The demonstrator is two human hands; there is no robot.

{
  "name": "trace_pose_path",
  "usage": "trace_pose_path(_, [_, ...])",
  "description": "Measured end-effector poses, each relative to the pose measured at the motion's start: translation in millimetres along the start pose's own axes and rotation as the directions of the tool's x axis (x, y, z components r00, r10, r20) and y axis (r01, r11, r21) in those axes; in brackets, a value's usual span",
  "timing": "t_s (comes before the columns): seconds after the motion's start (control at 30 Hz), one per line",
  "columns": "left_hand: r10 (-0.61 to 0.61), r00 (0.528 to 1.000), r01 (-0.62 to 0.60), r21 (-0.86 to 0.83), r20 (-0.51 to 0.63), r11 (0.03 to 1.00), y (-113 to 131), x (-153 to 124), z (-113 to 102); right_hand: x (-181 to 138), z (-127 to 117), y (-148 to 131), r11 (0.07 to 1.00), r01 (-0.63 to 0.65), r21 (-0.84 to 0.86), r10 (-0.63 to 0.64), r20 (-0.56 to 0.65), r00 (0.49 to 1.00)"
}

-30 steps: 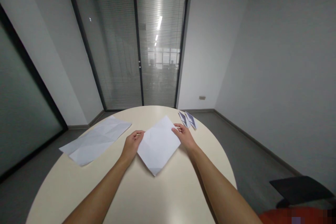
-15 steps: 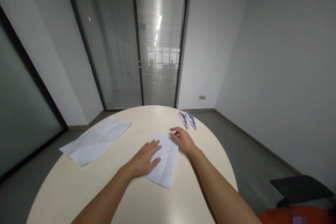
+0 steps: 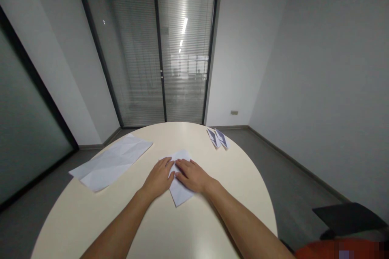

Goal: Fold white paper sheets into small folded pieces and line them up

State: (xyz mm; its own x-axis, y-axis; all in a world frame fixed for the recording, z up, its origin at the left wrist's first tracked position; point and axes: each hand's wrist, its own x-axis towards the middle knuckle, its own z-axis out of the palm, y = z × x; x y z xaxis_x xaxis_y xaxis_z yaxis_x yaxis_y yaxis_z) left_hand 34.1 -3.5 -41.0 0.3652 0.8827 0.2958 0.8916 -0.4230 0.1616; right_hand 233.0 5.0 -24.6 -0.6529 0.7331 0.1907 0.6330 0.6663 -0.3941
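Observation:
A folded white sheet of paper (image 3: 181, 196) lies on the round, cream-coloured table (image 3: 158, 230), partly covered by both hands. My left hand (image 3: 158, 177) rests flat over its left side, fingers stretched forward. On the right side of the sheet lies my right hand (image 3: 193, 175), palm down, its fingers extended to the left. The fingertips of the two hands almost meet above the middle of the paper. Neither hand grips anything.
A larger creased white sheet (image 3: 111, 164) lies at the table's left edge. Two small folded paper pieces (image 3: 217, 139) with dark blue-grey parts sit at the far right. A black chair part (image 3: 349, 217) and something red (image 3: 319, 249) are at the lower right.
My right hand has come down and left onto the sheet. The sheet has turned and shifted left. My left hand has moved slightly forward and left, still flat on the paper.

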Motion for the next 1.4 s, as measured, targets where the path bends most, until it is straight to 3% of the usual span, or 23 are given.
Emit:
trace_pose_path(0.2, [0.028,0.990,-0.016,-0.081,0.139,0.997,-6,-1,7,-4,-1,17,0.992,-0.121,-0.029,0.123,0.113,0.986])
trace_pose_path(0.33, [-0.001,0.994,0.001,0.002,0.113,1.000,3,-3,3,-4,-11,20,0.963,-0.225,-0.145,0.227,-0.004,0.974])
trace_pose_path(0.47, [-0.026,1.000,0.025,0.102,0.010,0.995,13,-3,-6,0,-12,9,0.973,-0.196,-0.119,0.182,-0.117,0.976])
trace_pose_path(0.6, [-0.087,0.993,0.094,0.097,-0.077,0.991,10,1,-9,1,-1,-3,0.988,-0.152,-0.024,0.151,-0.028,0.988])
trace_pose_path(0.7, [-0.074,0.988,0.073,-0.019,-0.132,0.997,0,5,0,-1,5,-4,0.995,-0.094,-0.023,0.095,0.065,0.993])
trace_pose_path(0.77, [-0.050,0.994,0.039,-0.105,-0.100,0.994,-7,6,10,-1,6,0,0.999,-0.035,-0.009,0.036,0.104,0.994])
trace_pose_path(0.87, [-0.085,0.996,0.085,-0.082,0.012,0.993,-11,5,22,-1,4,8,1.000,-0.009,0.010,0.008,0.115,0.993])
trace_pose_path(0.97, [-0.103,0.993,0.105,-0.024,0.062,0.994,-10,4,23,-1,3,18,0.989,-0.149,-0.024,0.150,0.084,0.985])
trace_pose_path(1.07, [-0.090,0.994,0.091,-0.009,0.060,0.996,-5,2,15,-1,-1,24,0.941,-0.326,-0.094,0.329,0.018,0.944])
trace_pose_path(1.17, [-0.051,0.998,0.052,-0.005,0.035,0.999,0,1,6,-1,-6,22,0.902,-0.396,-0.170,0.386,-0.091,0.918])
trace_pose_path(1.27, [0.004,0.999,-0.004,-0.007,0.034,1.000,3,-1,2,2,-7,13,0.946,-0.275,-0.171,0.252,-0.144,0.957])
trace_pose_path(1.33, [0.032,0.997,-0.030,-0.030,0.076,0.999,3,-1,3,4,-3,8,0.982,-0.149,-0.112,0.140,-0.085,0.987])
trace_pose_path(1.4, [0.029,0.991,-0.022,-0.052,0.134,0.998,3,-2,4,7,3,8,0.994,-0.101,-0.052,0.101,0.007,0.995])
